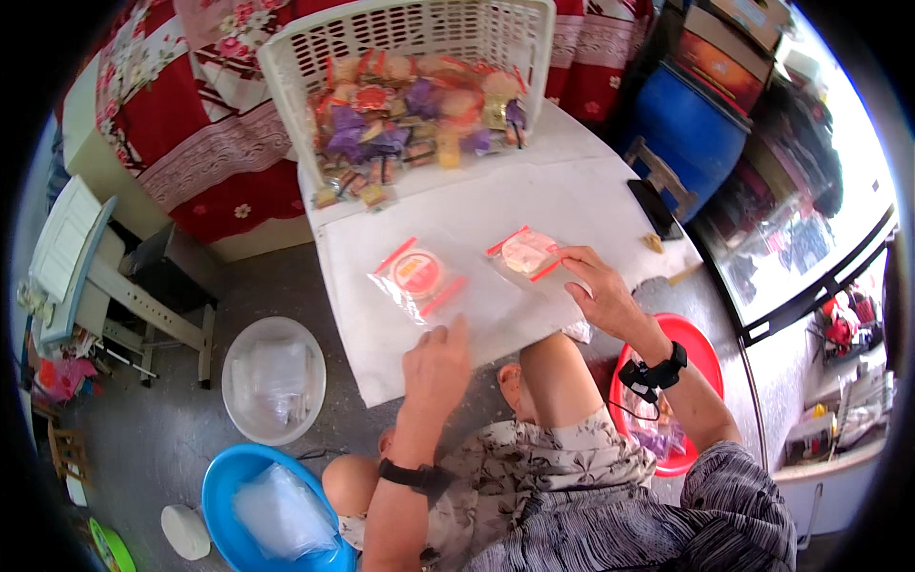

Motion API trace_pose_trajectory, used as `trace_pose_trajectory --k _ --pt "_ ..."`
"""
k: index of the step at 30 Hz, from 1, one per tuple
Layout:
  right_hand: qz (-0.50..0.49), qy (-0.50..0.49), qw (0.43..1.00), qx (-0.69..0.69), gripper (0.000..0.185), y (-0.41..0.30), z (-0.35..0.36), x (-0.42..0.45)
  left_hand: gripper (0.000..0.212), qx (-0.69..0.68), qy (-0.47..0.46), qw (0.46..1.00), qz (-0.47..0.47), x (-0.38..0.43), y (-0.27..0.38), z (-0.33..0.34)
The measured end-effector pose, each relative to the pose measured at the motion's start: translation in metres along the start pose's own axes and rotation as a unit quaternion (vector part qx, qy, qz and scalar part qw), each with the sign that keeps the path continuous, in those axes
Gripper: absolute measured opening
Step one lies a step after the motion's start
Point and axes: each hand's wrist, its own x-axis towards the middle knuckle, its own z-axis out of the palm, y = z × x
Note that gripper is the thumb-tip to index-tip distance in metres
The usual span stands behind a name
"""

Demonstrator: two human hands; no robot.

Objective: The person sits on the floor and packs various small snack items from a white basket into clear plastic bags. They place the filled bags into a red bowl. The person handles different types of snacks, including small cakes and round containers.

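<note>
On the white-covered table point(372, 343) lie two clear packets with red end bands. The left packet point(417, 275) holds a round, pale item under a red-and-yellow printed disc. In the right packet point(527, 252) is a pale, round, flat item. My right hand point(604, 293) touches the red band of the right packet with its fingertips, the thumb apart from it. Just below the left packet is my left hand point(437, 368), blurred, its index finger stretched toward the red lower band. I see nothing held in it.
A white plastic basket point(286, 93) lies on its side, spilling several small packaged snacks point(422, 118). A phone point(654, 207) sits by the right edge. Around the table stand a blue basin point(221, 486) and a white tub point(232, 379) with clear bags, a red basin point(704, 350), and a blue barrel point(686, 129).
</note>
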Motion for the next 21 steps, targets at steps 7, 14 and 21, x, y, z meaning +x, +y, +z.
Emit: trace_pose_trajectory --k 7,14,21 --pt "0.252 0.114 0.959 -0.061 0.039 0.024 0.008 -0.034 0.01 0.044 0.096 0.994 0.032 -0.005 0.009 -0.001" --pt "0.292 0.074 0.947 -0.115 0.061 0.012 0.023 -0.003 0.011 0.043 0.105 0.992 0.056 -0.005 0.012 -0.001" --pt "0.293 0.153 0.89 0.313 0.018 0.031 0.029 -0.008 0.007 0.023 0.078 0.997 0.013 -0.005 0.013 0.0"
